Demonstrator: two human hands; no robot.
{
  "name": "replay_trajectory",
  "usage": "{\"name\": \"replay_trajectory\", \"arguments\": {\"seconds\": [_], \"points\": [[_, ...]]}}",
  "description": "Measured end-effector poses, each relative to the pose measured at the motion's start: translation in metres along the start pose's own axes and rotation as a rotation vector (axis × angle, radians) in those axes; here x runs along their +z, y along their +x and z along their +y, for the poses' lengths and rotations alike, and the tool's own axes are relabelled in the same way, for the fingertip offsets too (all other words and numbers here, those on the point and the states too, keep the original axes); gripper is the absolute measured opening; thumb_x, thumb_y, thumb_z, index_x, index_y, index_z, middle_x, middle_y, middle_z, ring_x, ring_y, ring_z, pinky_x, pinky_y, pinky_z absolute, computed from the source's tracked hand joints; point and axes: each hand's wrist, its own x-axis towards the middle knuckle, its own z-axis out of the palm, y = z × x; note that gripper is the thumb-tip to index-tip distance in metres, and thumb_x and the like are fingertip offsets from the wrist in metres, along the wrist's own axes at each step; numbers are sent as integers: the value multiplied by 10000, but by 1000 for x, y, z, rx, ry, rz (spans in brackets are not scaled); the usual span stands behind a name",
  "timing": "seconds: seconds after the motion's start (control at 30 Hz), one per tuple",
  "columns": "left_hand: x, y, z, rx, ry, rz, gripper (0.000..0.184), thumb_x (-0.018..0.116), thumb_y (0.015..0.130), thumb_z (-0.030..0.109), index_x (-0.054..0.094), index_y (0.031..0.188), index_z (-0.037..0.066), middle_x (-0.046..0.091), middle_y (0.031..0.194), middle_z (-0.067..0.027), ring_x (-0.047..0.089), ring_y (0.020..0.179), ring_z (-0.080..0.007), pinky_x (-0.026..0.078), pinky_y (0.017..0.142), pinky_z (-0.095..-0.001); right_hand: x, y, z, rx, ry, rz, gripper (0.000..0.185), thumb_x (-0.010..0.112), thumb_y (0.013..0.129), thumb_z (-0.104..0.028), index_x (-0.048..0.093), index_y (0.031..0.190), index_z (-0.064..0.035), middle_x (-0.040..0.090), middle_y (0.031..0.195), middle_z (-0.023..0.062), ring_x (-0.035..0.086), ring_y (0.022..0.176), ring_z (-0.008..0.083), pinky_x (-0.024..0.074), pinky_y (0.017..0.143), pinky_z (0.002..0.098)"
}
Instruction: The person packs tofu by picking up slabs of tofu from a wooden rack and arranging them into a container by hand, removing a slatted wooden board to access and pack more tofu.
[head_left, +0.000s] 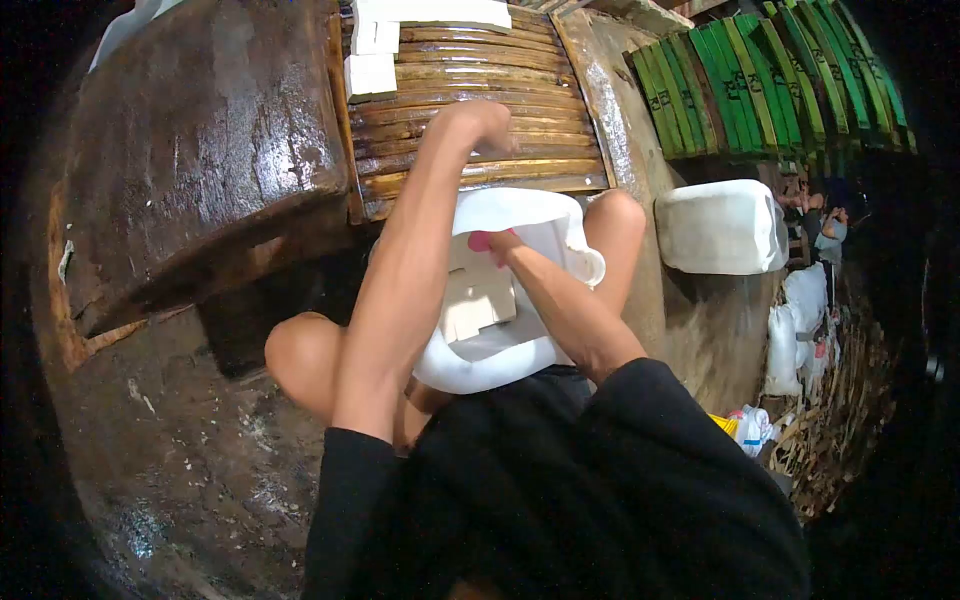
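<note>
Left hand (488,122): above bamboo slats (550,105), finger spread indeterminable. Right hand (506,247): closed on pink item (480,241) inside cut-open jug (490,373); best moved gently near pale blocks (484,305).

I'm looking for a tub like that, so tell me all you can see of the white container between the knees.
The white container looks like a plastic jug with one side cut away, leaving a wide opening with a thick, rounded edge. A round neck juts out at its right. It lies between the knees, opening upward, with pale blocks inside. The right hand reaches in with a pink item. Its underside is hidden.
</note>
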Motion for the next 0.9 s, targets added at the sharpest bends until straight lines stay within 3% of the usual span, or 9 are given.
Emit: {"name": "replay_trajectory", "arguments": {"seconds": [0.2,0.4,0.57,0.63,0.7,0.73,0.8,0.83,0.9], "points": [[-4,-6,2,-77,-108,-41,439,632,829,397,692,1088,47,697,1061,-199,665,973,-324,515,861,-419,-4,11,-6,-112,-61,-41,231,549,887,-151,628,1074,-41,660,1064,142,614,1082,232,466,917,370],[-1,-10,2,-92,-9,-11,431,614,873,381,687,1102,24,695,1092,-192,665,990,-329,514,865,-439,0,14,-15,-235,-158,-111,227,566,866,-145,647,1059,-55,663,1059,138,618,1081,229,464,923,373],[2,-9,2,-71,47,25,411,615,867,356,716,1033,-6,702,1023,-212,677,923,-343,540,834,-425,4,0,-39,-492,-360,-257,226,581,849,-140,663,1047,-68,666,1055,135,621,1079,226,462,928,375],[5,-14,6,-101,38,-1,392,609,865,339,715,1016,-7,698,1025,-221,679,934,-346,536,845,-427,-25,-49,-67,-630,-452,-388,226,587,842,-138,669,1042,-73,667,1054,133,623,1079,225,461,930,376],[-1,-17,8,-122,26,3,386,605,868,333,712,1015,-8,696,1019,-226,681,937,-345,535,850,-425,-131,-134,-107,-574,-459,-554,163,588,877,-175,689,982,-102,659,1043,163,631,1044,204,464,914,384],[-4,-16,7,-137,52,-56,432,610,891,402,677,1115,38,678,1081,-235,650,1021,-359,502,895,-438,-161,-141,-96,-703,-288,-668,196,565,906,-208,687,1024,-109,667,1052,145,629,1053,184,467,907,376],[-3,-18,6,-155,49,-38,432,614,889,399,668,1112,32,679,1081,-232,648,1028,-359,504,893,-440,-221,-139,-59,-949,198,-989,247,532,942,-253,681,1081,-114,674,1074,123,623,1056,168,467,898,364],[-6,-18,7,-163,57,-20,432,615,888,397,663,1111,30,679,1082,-230,647,1032,-358,505,893,-442,-250,-109,-26,-982,454,-1038,263,521,948,-265,676,1096,-112,673,1085,119,620,1050,172,465,897,361],[-10,-18,14,-192,46,-49,407,607,894,385,659,1106,42,685,1053,-224,651,1011,-370,511,875,-455,-298,-27,42,-825,821,-770,296,499,961,-290,666,1126,-108,672,1108,110,615,1037,179,462,893,354]]}}
